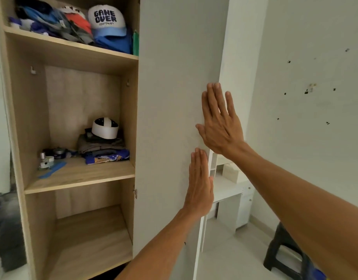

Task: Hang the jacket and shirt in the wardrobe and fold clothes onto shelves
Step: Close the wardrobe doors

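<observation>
A wooden wardrobe [73, 178] stands open on the left, and its white door [170, 77] hangs half open in the middle of the view. My left hand [200, 184] lies flat against the door's outer face, fingers straight and pointing up. My right hand [220, 122] presses flat on the same door just above, near its free edge, fingers spread. Neither hand holds anything. A small pile of folded clothes [105, 150] with a white cap [104, 128] on top sits on the middle shelf. No jacket or shirt on a hanger is in view.
The top shelf holds crumpled clothes [52, 21] and a "GAME OVER" cap [106, 19]. Small jars [46, 158] stand on the middle shelf's left. The bottom compartment [89, 239] holds nothing. A white desk [230, 190] and a black stool [287, 251] stand at the right.
</observation>
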